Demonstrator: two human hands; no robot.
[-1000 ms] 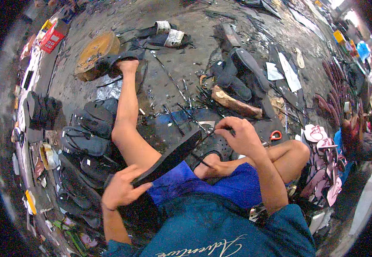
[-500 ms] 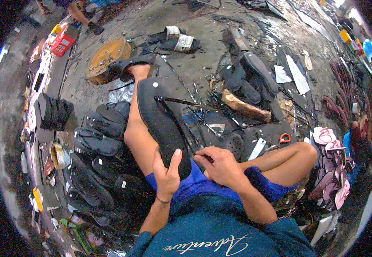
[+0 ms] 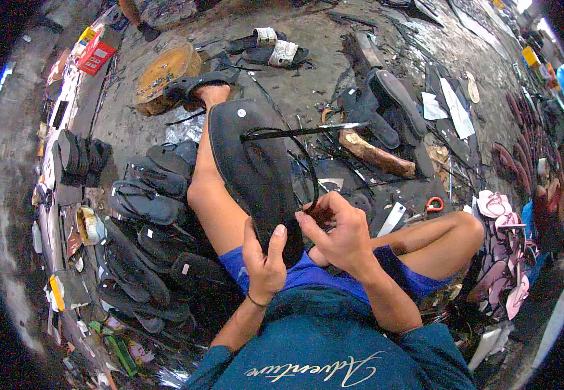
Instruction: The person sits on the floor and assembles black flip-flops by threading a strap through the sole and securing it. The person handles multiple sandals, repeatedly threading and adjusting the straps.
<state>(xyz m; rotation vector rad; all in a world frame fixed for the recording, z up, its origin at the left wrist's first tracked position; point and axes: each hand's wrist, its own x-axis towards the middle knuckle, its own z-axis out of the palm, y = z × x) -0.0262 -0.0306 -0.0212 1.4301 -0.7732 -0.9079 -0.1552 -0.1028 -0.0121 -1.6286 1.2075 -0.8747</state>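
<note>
The black sandal sole (image 3: 253, 172) lies lengthwise along the person's outstretched leg, heel end near the lap, toe end up by the foot; everything else sits around it.

Far to the left of the sole, a stack of dark soles (image 3: 77, 156) stands on edge by the floor's border, and closer in a spread of finished black flip-flops (image 3: 142, 195) covers the floor just beside the leg. Up and to the left of the sole's toe end sits a round wooden block (image 3: 165, 71).

The left hand (image 3: 266, 260) holds the sole at its heel end, fingers wrapped beneath and the thumb pressed flat on the upper face. On the sole's surface a thin black strap (image 3: 282, 133) loops from the toe plug and trails off the right edge.

The right hand (image 3: 337, 227) is just to the right of the heel end, its fingers curled and pinching the near end of the strap against the sole's edge.

Further right of the sole, a rough piece of wood (image 3: 376, 153) lies on the floor among more dark soles (image 3: 392, 107). Beyond the bent knee are red-handled scissors (image 3: 433, 205), and well to the right a pile of pink sandals (image 3: 506, 253).
</note>
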